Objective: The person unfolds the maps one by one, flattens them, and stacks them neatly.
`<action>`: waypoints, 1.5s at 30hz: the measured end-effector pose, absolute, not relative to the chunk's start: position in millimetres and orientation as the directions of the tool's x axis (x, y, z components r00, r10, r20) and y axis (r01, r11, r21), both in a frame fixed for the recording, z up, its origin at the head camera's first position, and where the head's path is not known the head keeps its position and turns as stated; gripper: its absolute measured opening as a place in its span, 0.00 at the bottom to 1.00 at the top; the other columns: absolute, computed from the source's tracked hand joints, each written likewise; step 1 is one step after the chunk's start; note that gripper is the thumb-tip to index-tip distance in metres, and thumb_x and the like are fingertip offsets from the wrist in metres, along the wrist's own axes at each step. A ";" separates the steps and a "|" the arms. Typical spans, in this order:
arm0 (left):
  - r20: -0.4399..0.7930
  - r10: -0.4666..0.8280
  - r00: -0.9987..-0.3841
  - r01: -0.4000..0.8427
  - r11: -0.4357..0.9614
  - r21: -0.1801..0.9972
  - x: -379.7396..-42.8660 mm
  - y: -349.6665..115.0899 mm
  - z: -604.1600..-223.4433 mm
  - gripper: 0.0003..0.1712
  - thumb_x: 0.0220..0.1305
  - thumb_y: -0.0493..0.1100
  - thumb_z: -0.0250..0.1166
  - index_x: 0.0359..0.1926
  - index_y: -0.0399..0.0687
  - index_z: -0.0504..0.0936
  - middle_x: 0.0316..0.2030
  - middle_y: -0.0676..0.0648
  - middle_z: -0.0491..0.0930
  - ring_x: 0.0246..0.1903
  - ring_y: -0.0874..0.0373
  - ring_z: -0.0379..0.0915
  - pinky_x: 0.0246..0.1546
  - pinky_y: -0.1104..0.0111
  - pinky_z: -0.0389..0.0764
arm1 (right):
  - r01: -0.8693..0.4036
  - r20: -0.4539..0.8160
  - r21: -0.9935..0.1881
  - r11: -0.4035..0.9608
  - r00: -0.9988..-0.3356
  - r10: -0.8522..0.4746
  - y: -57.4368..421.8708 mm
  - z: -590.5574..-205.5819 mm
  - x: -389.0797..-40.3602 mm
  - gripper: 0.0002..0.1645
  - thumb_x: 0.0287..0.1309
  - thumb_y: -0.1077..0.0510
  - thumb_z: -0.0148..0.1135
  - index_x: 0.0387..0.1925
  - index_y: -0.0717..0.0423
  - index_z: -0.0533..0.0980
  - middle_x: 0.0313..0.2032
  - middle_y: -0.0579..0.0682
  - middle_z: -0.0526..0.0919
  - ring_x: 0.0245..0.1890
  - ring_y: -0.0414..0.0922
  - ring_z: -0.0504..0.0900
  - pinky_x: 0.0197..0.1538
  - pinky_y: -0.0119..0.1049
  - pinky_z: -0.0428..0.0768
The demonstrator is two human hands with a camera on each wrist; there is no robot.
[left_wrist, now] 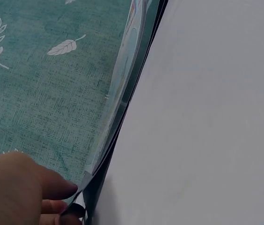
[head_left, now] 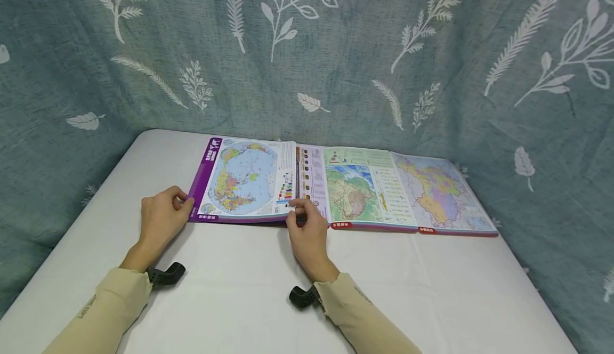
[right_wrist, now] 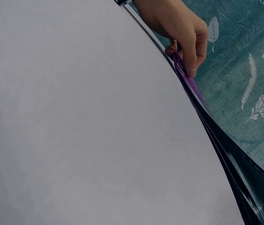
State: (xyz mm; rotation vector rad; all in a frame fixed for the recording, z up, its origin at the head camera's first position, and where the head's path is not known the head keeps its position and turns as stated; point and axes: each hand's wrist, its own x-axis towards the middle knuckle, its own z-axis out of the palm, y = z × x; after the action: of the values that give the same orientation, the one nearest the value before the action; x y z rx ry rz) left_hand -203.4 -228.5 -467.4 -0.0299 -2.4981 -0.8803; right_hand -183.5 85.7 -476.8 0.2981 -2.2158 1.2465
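Observation:
A folding map (head_left: 360, 188) lies across the far part of the table, its panels side by side. Its leftmost panel, a world map (head_left: 244, 178) with a purple side strip, sits raised over layers beneath it. My left hand (head_left: 163, 210) pinches this panel's near left corner between thumb and fingers; the left wrist view shows the pinched corner (left_wrist: 87, 187) bent up slightly. At the panel's near right corner, my right hand (head_left: 309, 234) holds the edge with thumb and index finger. Its fingertips are mostly hidden in the right wrist view, where the stacked edges (right_wrist: 216, 140) part a little.
A white table (head_left: 230, 300) bears the map. Behind and at both sides hangs a green-blue cloth (head_left: 336, 98) with white leaf prints. A black wrist camera (head_left: 168, 274) is on the left wrist and another black camera (head_left: 302, 296) on the right.

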 end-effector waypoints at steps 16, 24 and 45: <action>0.448 -0.063 -0.892 0.217 0.809 0.547 -203.9 -223.6 -467.5 0.09 0.63 0.40 0.73 0.35 0.36 0.85 0.14 0.50 0.70 0.18 0.54 0.62 0.40 0.56 0.58 | -0.432 0.578 -0.709 0.557 -0.808 0.110 96.6 -474.8 -181.7 0.13 0.62 0.66 0.64 0.47 0.55 0.84 0.29 0.48 0.84 0.24 0.40 0.77 0.34 0.34 0.74; 0.444 -0.009 -0.896 0.251 0.814 0.523 -204.6 -220.4 -466.3 0.12 0.63 0.42 0.75 0.35 0.36 0.85 0.14 0.51 0.70 0.18 0.55 0.62 0.38 0.57 0.59 | -0.418 0.562 -0.725 0.547 -0.819 0.120 104.0 -473.4 -179.8 0.13 0.63 0.67 0.62 0.48 0.55 0.83 0.29 0.48 0.85 0.24 0.40 0.79 0.33 0.33 0.75; 0.404 0.080 -0.911 0.288 0.827 0.484 -203.7 -213.7 -466.7 0.13 0.62 0.44 0.76 0.39 0.38 0.85 0.16 0.51 0.69 0.21 0.54 0.62 0.43 0.53 0.61 | -0.408 0.532 -0.763 0.502 -0.837 0.128 123.2 -475.2 -176.8 0.13 0.63 0.68 0.62 0.47 0.56 0.84 0.29 0.49 0.85 0.30 0.42 0.89 0.34 0.30 0.80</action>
State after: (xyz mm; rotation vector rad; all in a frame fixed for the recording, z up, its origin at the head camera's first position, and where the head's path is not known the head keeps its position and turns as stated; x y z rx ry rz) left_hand -203.7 -213.7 -466.7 -0.2763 -2.6390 -0.7814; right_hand -176.8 123.2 -475.2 0.2286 -2.2139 1.3238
